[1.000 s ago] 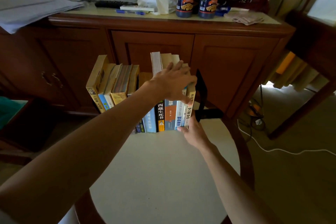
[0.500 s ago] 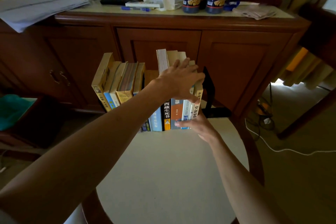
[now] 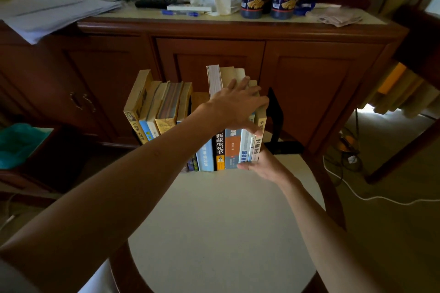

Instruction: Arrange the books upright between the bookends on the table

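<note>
Both forearms are bare from wrist to elbow, with no watch, bracelet or ring showing. The left arm (image 3: 123, 197) enters from 8 o'clock, long and broad in the wide lens; its hand (image 3: 234, 108) shows the back and four fingers with short nails. The right arm (image 3: 316, 226) enters from 5 o'clock, slimmer in view, ending in a hand (image 3: 264, 166) seen from the back. At 7 o'clock, by the left elbow, sits a pale grey-white sleeve (image 3: 14, 278) edge.
</note>
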Demonstrator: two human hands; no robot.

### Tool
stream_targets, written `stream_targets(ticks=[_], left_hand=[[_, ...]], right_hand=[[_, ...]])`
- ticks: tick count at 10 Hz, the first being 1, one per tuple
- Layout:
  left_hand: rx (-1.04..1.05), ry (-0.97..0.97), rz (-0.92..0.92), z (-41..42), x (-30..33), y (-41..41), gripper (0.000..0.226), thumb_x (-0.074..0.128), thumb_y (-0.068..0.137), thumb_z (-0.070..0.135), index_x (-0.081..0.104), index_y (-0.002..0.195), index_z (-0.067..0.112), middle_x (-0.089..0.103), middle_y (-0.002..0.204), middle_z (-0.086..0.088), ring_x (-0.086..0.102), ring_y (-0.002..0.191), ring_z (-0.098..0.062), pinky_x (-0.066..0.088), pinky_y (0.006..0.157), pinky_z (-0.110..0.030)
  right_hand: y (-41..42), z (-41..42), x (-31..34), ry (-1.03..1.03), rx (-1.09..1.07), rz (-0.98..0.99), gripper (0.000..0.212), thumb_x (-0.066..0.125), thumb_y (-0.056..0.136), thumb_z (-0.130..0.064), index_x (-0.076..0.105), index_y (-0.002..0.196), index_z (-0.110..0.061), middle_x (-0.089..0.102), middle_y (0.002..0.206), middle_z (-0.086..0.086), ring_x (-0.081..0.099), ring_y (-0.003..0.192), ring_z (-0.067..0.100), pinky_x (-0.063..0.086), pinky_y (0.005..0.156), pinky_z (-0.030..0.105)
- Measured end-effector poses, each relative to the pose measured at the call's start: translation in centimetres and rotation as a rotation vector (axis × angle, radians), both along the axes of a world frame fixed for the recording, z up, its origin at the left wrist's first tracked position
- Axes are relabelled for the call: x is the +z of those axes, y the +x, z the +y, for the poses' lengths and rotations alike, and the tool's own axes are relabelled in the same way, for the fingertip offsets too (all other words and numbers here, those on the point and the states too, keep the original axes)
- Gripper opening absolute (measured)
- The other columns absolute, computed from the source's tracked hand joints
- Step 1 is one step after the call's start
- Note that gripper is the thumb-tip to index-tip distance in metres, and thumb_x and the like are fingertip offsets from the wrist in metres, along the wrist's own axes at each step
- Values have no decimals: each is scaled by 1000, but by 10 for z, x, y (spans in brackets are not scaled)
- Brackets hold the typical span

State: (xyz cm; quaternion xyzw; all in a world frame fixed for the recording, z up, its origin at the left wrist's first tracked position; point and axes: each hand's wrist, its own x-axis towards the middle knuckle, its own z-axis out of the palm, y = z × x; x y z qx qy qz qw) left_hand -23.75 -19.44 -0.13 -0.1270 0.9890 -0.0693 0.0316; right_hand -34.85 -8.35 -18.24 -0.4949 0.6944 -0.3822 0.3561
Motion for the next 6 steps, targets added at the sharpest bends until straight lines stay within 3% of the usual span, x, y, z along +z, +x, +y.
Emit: stream_targets(ticks=[1,2,3,4,5,6], left_hand=[[1,2,-12,-1,4,2,86,61,83,66,29,151,24,16,163,-14,-1,151,-40,5,121,-59],[-7,0,-12,-1,3,2,86,60,83,67,31,151,24,18,163,-13,0,151,-40,5,120,-59],[2,13,-17,-1,7,1,81,58,84,68,36,149,26,21,162,-13,2,151,-39,4,119,-60],[35,69,55,5,5,6,77,56,84,70,38,147,29,22,161,-14,5,151,-37,3,119,-61],[17,80,258,18,6,29,77,51,86,71,31,150,32,22,162,-11,7,152,-32,2,121,-59],[63,112,614,48,-16,75,65,51,91,63,39,146,30,34,157,-4,19,150,-24,7,123,-52]], right_hand=[[5,9,3,67,-68,84,62,71,89,-29,40,143,-28,55,136,-11,51,125,11,40,106,35],[7,11,4,94,-99,92,52,68,92,-28,48,140,-20,59,131,-9,55,120,11,41,100,29],[11,14,7,87,-142,60,57,73,87,-35,49,137,-23,62,131,-7,57,121,12,45,102,33],[15,27,-7,62,-181,22,84,74,70,-66,39,140,-34,57,137,-12,52,129,10,44,106,41],[25,43,-14,67,-193,102,91,65,75,-70,25,149,-37,44,150,-11,41,138,11,39,112,44],[44,58,-12,-18,-279,195,82,67,91,-35,19,156,-23,36,156,-4,34,143,15,29,116,32]])
